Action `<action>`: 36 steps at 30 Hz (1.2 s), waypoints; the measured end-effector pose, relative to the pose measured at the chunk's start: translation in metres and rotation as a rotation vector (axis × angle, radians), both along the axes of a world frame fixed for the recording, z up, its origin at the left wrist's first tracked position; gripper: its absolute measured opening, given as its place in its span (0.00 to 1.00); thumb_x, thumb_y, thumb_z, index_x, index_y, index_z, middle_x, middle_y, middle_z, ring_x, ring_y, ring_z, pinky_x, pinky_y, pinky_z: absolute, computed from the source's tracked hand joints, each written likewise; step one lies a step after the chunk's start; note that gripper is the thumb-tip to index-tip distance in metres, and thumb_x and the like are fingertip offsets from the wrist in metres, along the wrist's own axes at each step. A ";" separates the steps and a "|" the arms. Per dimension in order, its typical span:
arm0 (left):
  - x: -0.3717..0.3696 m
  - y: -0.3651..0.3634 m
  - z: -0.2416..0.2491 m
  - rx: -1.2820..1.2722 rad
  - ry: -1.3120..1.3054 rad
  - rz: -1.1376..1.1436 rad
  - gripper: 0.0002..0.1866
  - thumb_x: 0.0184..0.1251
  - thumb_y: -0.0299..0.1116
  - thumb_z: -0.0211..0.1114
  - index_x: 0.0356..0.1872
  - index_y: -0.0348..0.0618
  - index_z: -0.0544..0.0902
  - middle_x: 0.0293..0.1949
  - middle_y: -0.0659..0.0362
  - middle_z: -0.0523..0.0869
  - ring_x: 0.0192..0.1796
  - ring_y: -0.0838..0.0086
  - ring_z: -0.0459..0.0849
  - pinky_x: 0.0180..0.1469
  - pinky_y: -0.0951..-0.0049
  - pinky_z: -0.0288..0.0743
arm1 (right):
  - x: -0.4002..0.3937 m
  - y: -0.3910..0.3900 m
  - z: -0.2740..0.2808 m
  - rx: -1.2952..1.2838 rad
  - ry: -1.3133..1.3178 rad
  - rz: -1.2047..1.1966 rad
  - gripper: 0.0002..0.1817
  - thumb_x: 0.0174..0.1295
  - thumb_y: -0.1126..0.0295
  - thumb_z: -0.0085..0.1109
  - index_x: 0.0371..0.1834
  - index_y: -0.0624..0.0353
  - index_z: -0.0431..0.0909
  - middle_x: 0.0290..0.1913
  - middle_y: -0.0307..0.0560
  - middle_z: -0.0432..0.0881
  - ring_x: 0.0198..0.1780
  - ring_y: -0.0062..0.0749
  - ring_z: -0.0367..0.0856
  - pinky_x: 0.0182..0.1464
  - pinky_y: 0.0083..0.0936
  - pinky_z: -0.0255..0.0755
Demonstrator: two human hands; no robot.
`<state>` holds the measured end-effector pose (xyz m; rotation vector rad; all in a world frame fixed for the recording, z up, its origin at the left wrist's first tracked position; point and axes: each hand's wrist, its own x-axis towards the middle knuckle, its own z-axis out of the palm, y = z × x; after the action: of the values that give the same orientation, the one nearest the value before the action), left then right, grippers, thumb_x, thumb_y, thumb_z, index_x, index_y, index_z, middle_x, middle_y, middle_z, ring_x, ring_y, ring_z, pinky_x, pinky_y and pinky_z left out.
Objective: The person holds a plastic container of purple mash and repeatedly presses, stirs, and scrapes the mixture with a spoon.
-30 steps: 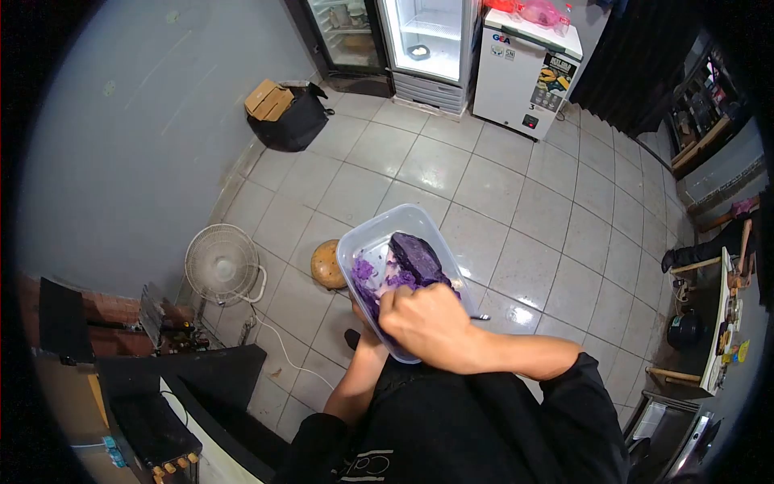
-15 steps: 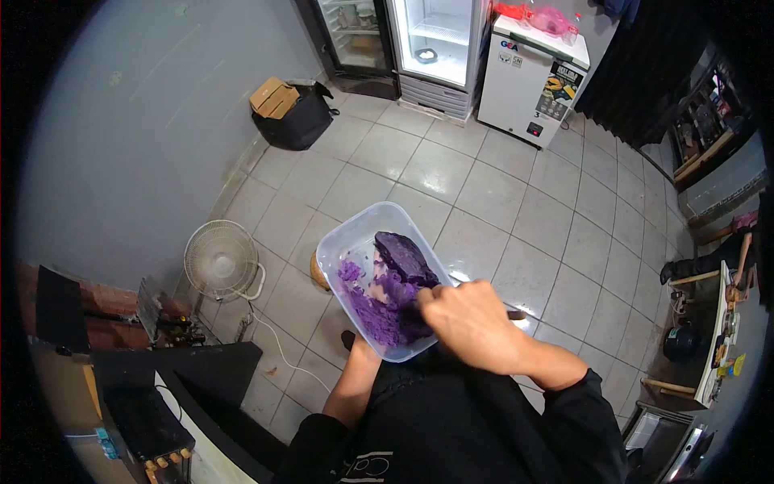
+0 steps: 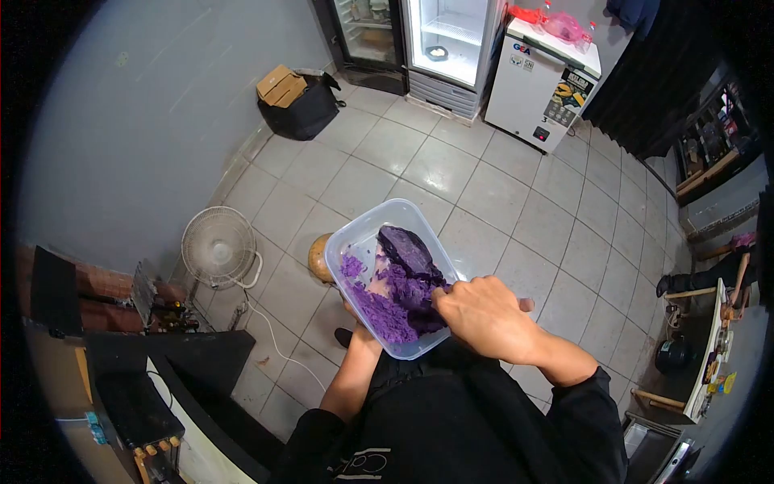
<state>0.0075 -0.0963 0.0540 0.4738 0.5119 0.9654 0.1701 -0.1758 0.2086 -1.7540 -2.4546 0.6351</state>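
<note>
The left hand (image 3: pixel 362 331) grips the plastic tub (image 3: pixel 389 211) from beneath its near side. The right hand (image 3: pixel 488 317) is curled in a closed grip at the rim, beside purple mash (image 3: pixel 389 315) (loose crumbs, plus one dark lump (image 3: pixel 406 251)) inside the tub.

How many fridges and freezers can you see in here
3. At the top of the view, left to right: a dark-framed upright fridge, a brightly lit upright fridge with white shelves, then a low white freezer with a lid. Others may be out of view.
</note>
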 end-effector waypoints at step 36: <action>-0.012 0.001 -0.011 -0.120 -0.221 0.037 0.37 0.69 0.63 0.45 0.65 0.41 0.69 0.59 0.53 0.77 0.61 0.61 0.77 0.65 0.57 0.70 | -0.036 0.015 -0.027 0.181 -0.049 0.146 0.06 0.52 0.71 0.57 0.30 0.60 0.80 0.23 0.51 0.83 0.28 0.45 0.86 0.28 0.38 0.77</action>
<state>-0.0047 -0.0956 0.0429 0.2467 0.3771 1.0026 0.1345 -0.1609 0.1816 -1.5547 -2.5975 0.3694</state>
